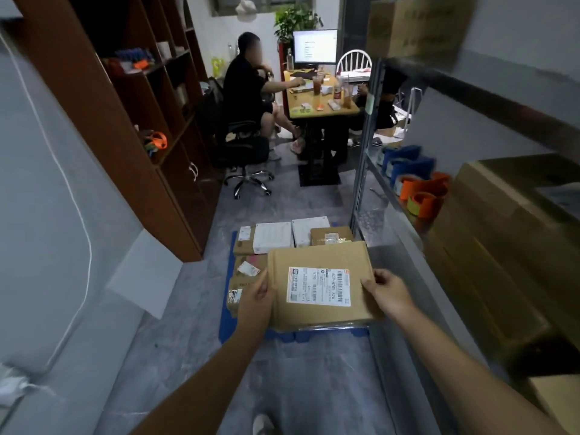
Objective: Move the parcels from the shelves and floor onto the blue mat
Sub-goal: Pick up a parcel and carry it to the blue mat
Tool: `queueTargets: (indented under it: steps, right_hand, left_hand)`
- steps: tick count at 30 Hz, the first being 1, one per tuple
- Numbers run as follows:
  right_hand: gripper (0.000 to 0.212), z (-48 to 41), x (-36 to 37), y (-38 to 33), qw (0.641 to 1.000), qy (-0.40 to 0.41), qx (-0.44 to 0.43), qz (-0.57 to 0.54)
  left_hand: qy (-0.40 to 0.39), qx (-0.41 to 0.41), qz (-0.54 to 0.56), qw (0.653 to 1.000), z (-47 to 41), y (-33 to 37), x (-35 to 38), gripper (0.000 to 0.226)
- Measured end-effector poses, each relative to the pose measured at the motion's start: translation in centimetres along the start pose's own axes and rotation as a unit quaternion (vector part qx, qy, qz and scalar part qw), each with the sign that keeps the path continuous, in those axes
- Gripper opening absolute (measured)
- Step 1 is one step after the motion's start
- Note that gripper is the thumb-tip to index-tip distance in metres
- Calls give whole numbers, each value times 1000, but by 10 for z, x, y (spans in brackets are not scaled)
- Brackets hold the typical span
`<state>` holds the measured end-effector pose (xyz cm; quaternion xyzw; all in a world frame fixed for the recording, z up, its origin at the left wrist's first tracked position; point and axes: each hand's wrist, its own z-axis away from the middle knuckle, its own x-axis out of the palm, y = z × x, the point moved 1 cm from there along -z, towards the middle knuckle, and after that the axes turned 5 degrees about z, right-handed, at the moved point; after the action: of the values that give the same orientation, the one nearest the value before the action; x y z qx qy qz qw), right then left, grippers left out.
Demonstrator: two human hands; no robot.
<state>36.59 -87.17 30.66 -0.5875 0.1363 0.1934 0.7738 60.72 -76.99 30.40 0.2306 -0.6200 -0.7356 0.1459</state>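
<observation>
I hold a flat brown cardboard parcel (320, 312) with a white shipping label above the near end of the blue mat (226, 324). My left hand (255, 304) grips its left edge, and my right hand (387, 293) grips its right edge. Several parcels lie on the mat beyond it: brown boxes (243, 241) at the left, two white boxes (272, 237) at the far end, and a small brown box (331, 235). Large cardboard boxes (502, 246) sit on the metal shelf at the right.
A metal shelf rack (361, 189) stands to the right, holding blue and orange tape dispensers (420, 189). A brown bookcase (141, 120) lines the left. Farther back, a person sits on an office chair (248, 161) at a table (323, 102) with a monitor.
</observation>
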Motion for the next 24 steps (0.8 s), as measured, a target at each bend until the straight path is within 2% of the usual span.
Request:
queueTargets:
  steps: [2, 10, 14, 17, 20, 24]
  right_hand:
    - [18, -28, 11, -3, 1000, -7, 6, 5]
    - [24, -162, 75, -23, 999, -31, 32, 31]
    - [31, -230, 116, -20, 996, -30, 72, 40]
    - [28, -277, 151, -11, 993, -36, 101, 44]
    - [15, -319, 184, 4, 992, -46, 112, 21]
    - [30, -374, 220, 52, 989, -60, 134, 25]
  left_hand:
    - [-6, 0, -17, 1000, -28, -3, 3, 21]
    - [-18, -56, -24, 998, -178, -33, 17, 36]
    - [7, -106, -29, 994, -259, -62, 24, 22]
    - [6, -130, -34, 991, -313, -87, 29, 24]
    - [13, -171, -36, 985, -354, -120, 34, 12]
    - [3, -222, -63, 973, -397, -179, 49, 29]
